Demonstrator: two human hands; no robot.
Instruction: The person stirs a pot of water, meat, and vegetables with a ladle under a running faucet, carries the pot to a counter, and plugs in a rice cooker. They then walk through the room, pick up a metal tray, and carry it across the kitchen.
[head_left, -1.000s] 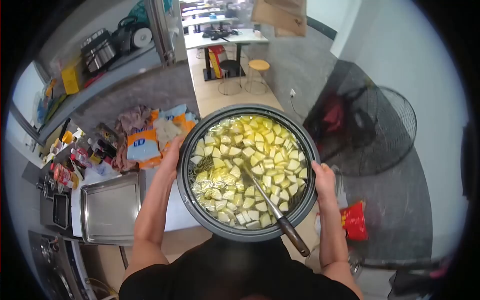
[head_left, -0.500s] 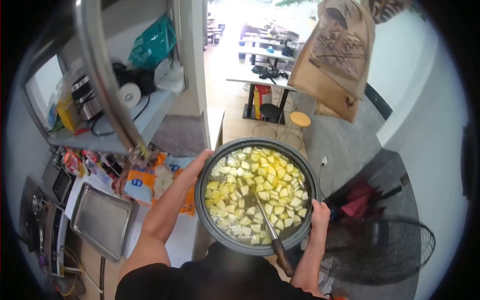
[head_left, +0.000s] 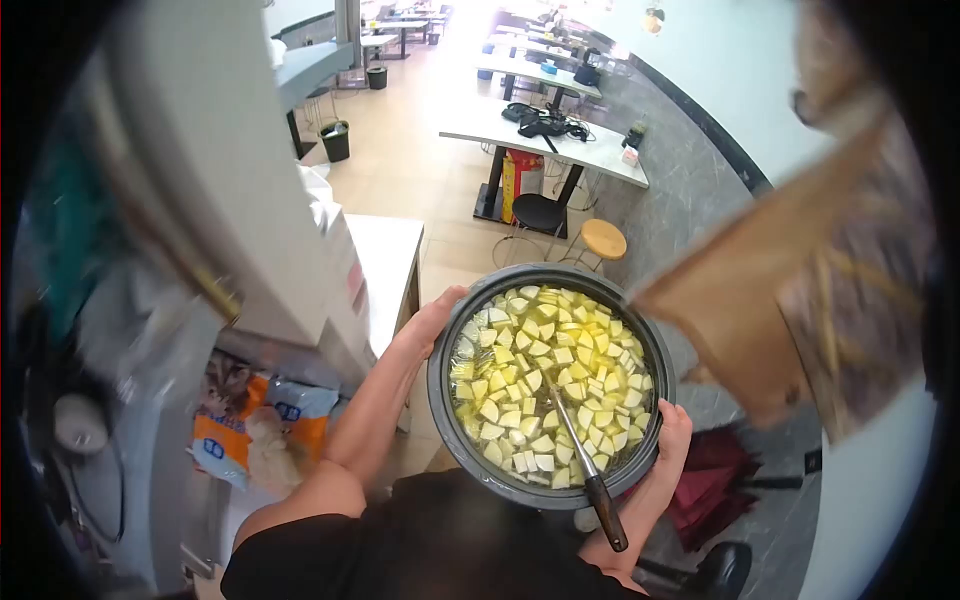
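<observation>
Brown paper bag [head_left: 790, 290] fills the right of the view, blurred. Large grey pot [head_left: 540, 271] is held in front of the chest, above the floor and beside the white desk [head_left: 385, 255]. It is full of yellow diced cubes [head_left: 540, 370] in water. A metal utensil [head_left: 585, 465] leans in the pot, its dark handle over the near rim. Left hand [head_left: 435, 320] is on the left rim, fingers together and clamped on the edge. Right hand [head_left: 672, 425] is on the right rim, fingers curled under it and mostly hidden.
</observation>
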